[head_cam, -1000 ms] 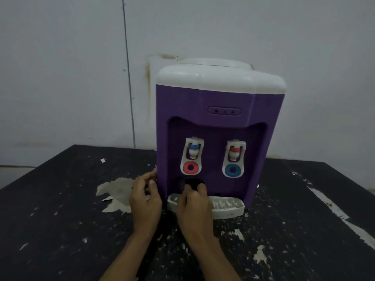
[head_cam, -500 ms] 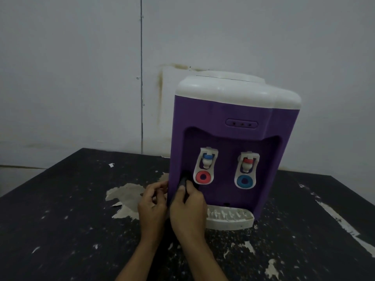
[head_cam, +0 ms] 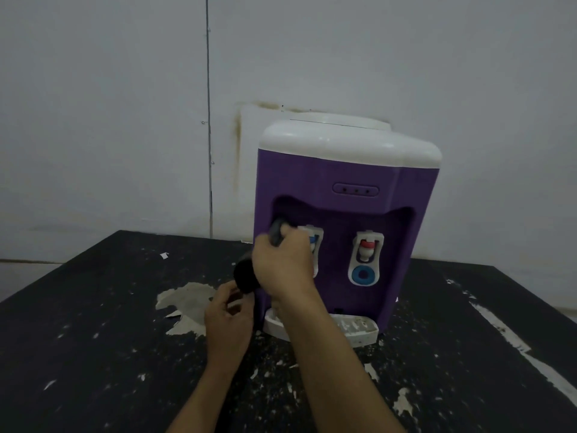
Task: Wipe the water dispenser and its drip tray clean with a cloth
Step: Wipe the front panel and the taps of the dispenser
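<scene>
— Background first: plain grey-white wall (head_cam: 93, 120), thin vertical seam (head_cam: 208, 120) left of centre, brown stain (head_cam: 239, 145) beside the dispenser's top. Surface?
— Black worktop (head_cam: 78, 339), paint chipped all over, one big bare patch (head_cam: 184, 303) just left of the hands.
— Left hand?
— The left hand (head_cam: 228, 320) is low, by the dispenser's front-left corner, fingers curled, right under the dark bunch of cloth. Gripping it or only touching, cannot tell.
— Cloth, which way?
— The cloth (head_cam: 246, 276) runs slantwise: dark bunch low-left at that corner, grey end up-right, poking out above the knuckles into the tap recess.
— Right hand?
— The right hand (head_cam: 284, 267) has its fingers closed round the cloth, pressed to the left edge of the recess. It covers most of the left tap (head_cam: 315, 242).
— Dispenser?
— The water dispenser (head_cam: 343, 170) stands upright on the worktop near the wall, purple body, white top, long axis vertical. Front faces the camera, turned a little so its right side shows. Three-dot panel (head_cam: 355, 190) above the recess. The right tap (head_cam: 367, 248), red knob, blue disc under it, is uncovered.
— Tray?
— White drip tray (head_cam: 359, 334) at the foot, sticking out toward the camera, long axis left-right, specks on it. Its left end is hidden behind the right forearm.
</scene>
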Available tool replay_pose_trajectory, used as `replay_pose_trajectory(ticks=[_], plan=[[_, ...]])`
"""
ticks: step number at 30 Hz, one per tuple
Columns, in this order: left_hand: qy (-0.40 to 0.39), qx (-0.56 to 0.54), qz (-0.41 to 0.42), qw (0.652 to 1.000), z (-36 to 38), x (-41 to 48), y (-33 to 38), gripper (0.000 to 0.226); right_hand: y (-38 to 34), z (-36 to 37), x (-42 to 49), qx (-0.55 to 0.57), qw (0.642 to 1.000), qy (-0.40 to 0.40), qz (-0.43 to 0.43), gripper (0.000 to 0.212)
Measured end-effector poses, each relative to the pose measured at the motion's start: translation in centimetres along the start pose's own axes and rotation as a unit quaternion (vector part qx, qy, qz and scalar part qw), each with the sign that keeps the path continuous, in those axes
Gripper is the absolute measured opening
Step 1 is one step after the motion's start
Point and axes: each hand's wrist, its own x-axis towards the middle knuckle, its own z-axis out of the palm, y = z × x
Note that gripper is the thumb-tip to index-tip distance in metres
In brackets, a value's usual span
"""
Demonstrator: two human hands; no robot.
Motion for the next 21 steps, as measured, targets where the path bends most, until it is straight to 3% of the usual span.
replay_pose_trajectory(ticks=[3, 7, 10, 12, 16, 21], plan=[[-0.001, -0.002, 0.002, 1.0, 0.0, -0.4, 0.5, 0.027, -1.7, 0.2, 0.8, 0.067, 0.996, 0.036, -0.039, 0.014], [-0.007, 0.007, 0.005, 1.0, -0.2, -0.2, -0.4, 0.016, 0.1, 1.3, -0.5, 0.007, 0.998, 0.042, -0.056, 0.047], [-0.012, -0.008, -0.004, 1.0, -0.1, -0.1, -0.5, 0.019, 1.8, 1.3, -0.4, -0.026, 0.999, 0.026, 0.001, 0.034], [-0.013, 0.0, 0.001, 1.0, -0.1, -0.1, -0.4, 0.022, 1.4, 0.8, -0.1, -0.007, 1.0, 0.02, 0.02, 0.038], [-0.013, 0.017, 0.019, 1.0, 0.0, -0.1, -0.5, 0.024, -0.2, 0.6, 0.3, 0.03, 0.996, 0.045, -0.07, 0.046], [-0.005, 0.033, 0.038, 0.999, 0.2, -0.4, 0.2, 0.023, 1.2, 0.2, 0.4, 0.028, 0.998, 0.008, -0.058, 0.054]])
